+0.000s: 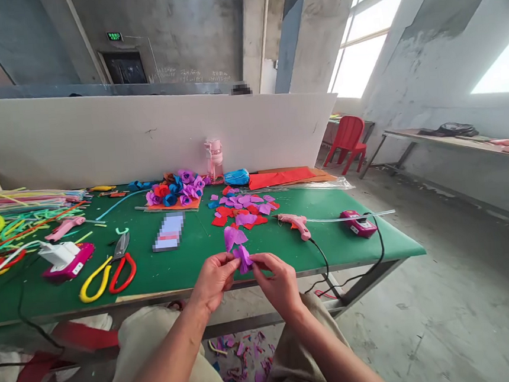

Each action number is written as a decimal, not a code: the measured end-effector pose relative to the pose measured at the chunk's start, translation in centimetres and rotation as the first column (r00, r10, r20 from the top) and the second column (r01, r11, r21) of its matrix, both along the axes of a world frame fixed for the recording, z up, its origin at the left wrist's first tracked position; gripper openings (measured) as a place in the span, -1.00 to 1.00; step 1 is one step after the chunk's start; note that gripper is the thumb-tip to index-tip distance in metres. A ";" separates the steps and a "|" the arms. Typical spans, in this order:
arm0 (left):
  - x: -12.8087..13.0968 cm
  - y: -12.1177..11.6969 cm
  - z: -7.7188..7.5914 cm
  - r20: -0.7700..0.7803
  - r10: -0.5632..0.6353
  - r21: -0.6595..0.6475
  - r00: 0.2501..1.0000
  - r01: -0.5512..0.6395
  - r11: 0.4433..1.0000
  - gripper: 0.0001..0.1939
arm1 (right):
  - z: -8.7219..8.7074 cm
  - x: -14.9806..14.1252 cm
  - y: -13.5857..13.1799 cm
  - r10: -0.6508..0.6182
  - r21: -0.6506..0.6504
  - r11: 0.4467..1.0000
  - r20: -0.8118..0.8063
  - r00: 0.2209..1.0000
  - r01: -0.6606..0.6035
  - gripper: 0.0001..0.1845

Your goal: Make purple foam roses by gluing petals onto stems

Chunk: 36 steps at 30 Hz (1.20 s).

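Between my two hands, at the front edge of the green table (213,233), is a purple crepe paper petal (243,259). My left hand (215,280) pinches its left side, and my right hand (276,281) pinches the right side. Just behind it on the table lies another purple petal piece (235,236). Farther back spreads a loose pile of red and purple paper petals (245,208). To its left sits a heap of finished paper flowers (178,189) in purple, red and blue.
Right of my hands lies a pink glue gun (296,224), its cord hanging off the edge, near a magenta power socket (358,225). Scissors (118,259) with yellow and red handles, a phone (169,231) and another socket (71,260) lie left. A pink bottle (214,159) stands behind.
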<state>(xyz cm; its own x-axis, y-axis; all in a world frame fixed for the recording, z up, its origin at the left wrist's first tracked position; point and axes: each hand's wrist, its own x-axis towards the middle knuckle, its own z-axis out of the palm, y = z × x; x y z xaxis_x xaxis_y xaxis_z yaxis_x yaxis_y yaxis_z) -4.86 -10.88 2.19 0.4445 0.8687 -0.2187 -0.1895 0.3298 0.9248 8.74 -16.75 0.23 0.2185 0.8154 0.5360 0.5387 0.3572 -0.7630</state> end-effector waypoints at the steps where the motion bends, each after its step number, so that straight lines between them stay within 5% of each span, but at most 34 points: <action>1: -0.1 0.1 -0.2 0.007 0.006 -0.004 1.000 -0.006 1.000 -0.67 | -0.1 0.0 0.1 0.006 -0.029 1.000 -0.043 0.999 -0.008 -0.84; 5: -0.5 0.8 -1.1 0.092 0.019 -0.050 0.996 -0.015 0.999 -0.68 | -0.9 1.8 2.0 -0.039 -0.126 0.992 -0.160 0.986 0.019 -0.83; 10: -1.7 1.7 -2.2 0.176 0.063 -0.087 0.982 -0.049 0.995 -0.68 | -1.5 5.2 5.3 -0.144 -0.178 0.969 0.156 0.977 0.171 -0.85; 12: -2.2 1.8 -2.4 0.173 0.078 -0.089 0.982 -0.063 0.994 -0.69 | -1.1 5.1 5.7 -0.153 -0.150 0.974 0.122 0.981 0.170 -0.80; 15: -2.7 1.6 -2.2 0.130 0.092 -0.072 0.987 -0.083 0.994 -0.70 | -0.2 2.8 5.4 0.020 -0.349 0.930 -0.267 0.963 -0.116 -0.69; 17: -2.8 1.2 -1.9 0.094 0.085 -0.056 0.992 -0.080 0.995 -0.70 | 0.3 0.8 5.0 0.132 -0.455 0.755 -0.600 0.789 -0.472 -0.61; 19: -2.9 0.8 -1.6 0.059 0.070 -0.048 0.996 -0.067 0.997 -0.70 | 0.4 -0.6 4.6 0.131 -0.419 0.645 -0.763 0.633 -0.639 -0.61; 21: -3.0 0.5 -1.3 0.010 0.050 -0.029 0.999 -0.050 0.998 -0.69 | 0.1 -1.3 4.4 0.108 -0.360 0.669 -0.818 0.565 -0.650 -0.65; 26: -3.1 2.4 -1.4 -0.284 0.013 0.162 0.959 0.035 0.986 -0.66 | -1.0 0.1 4.1 -0.045 -0.315 0.837 -0.855 0.517 -0.448 -0.67; 30: -2.8 5.7 -1.1 -0.645 0.276 0.523 0.712 0.149 0.839 -0.87 | -1.3 1.8 3.5 -0.135 -0.308 0.882 -0.891 0.434 -0.357 -0.62; 34: -6.3 7.4 0.8 -0.646 0.623 0.762 0.442 0.324 0.561 -0.74 | -0.9 2.7 2.3 -0.102 -0.252 0.889 -0.924 0.369 -0.383 -0.65; 36: -10.3 7.3 1.7 -0.638 0.744 0.761 0.201 0.310 0.569 -0.70 | -0.7 3.1 1.5 -0.082 -0.225 0.885 -0.937 0.340 -0.408 -0.67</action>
